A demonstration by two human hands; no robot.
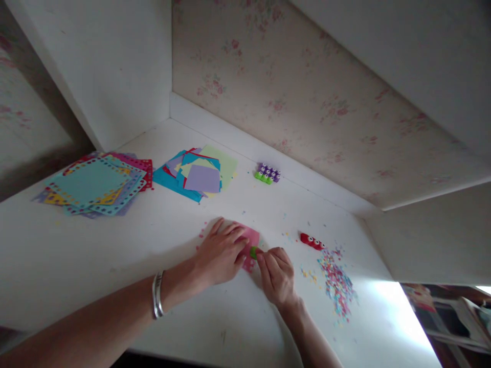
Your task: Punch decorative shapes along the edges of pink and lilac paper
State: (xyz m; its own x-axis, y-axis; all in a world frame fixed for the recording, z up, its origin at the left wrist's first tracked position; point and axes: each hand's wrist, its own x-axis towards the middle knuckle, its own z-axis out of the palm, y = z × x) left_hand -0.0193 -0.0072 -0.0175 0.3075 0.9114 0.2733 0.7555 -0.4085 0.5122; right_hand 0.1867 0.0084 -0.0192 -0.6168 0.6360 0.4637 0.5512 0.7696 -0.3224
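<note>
A pink square of paper [251, 235] lies on the white table in front of me. My left hand [222, 250] rests flat on its left part with the fingers stretched out, and a silver bracelet [157, 295] circles that wrist. At the paper's right edge my right hand [276, 273] pinches a small green paper punch [253, 252]; the fingers partly cover it. Holes show along the paper's lower edge beside the punch. Several pink cut-out bits [200, 235] lie left of my left hand.
A stack of hole-edged coloured papers [92, 181] lies at the left, with plain coloured sheets [203, 179] beside it. Purple and green punches [268, 173] stand near the wall. Red punches [312, 241] lie at the right, by a heap of confetti [338, 283].
</note>
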